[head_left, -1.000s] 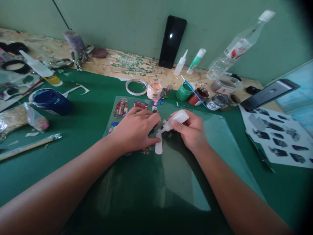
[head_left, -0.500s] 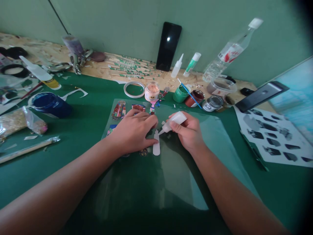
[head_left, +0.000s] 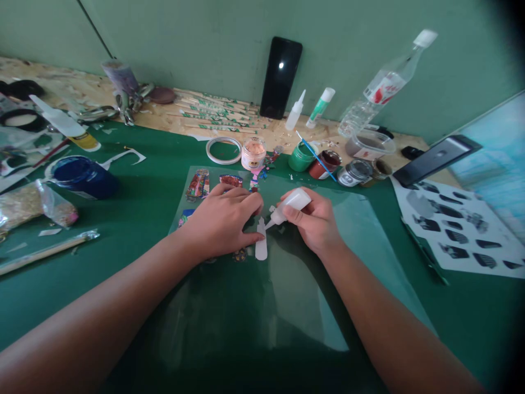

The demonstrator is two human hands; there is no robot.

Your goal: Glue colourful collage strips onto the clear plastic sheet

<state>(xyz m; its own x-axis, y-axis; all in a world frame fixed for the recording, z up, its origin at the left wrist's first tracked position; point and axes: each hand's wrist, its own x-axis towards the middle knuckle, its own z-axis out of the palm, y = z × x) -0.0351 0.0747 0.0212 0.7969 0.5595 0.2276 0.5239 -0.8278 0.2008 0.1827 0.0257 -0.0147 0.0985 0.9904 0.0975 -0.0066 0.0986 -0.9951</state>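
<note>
My right hand grips a small white glue bottle, tilted with its thin nozzle pointing down and left. The nozzle tip is at the edge of a white bottle-shaped paper cutout, which lies flat on a clear plastic sheet. Across the sheet rests my left hand, palm down, thumb apart from the fingers and touching the cutout's left side. Colourful cutouts lie on the sheet around that hand, which partly covers them. Whether glue is coming out is too small to see.
Behind the sheet stand a peach paint jar, a tape ring, a green paint jar with a blue brush on it, and more jars. A phone leans on the wall. At left sits a blue paint jar; at right, a printed sheet.
Both hands, the glue bottle and the cutout keep nearly the same positions. The whole view has shifted slightly.
</note>
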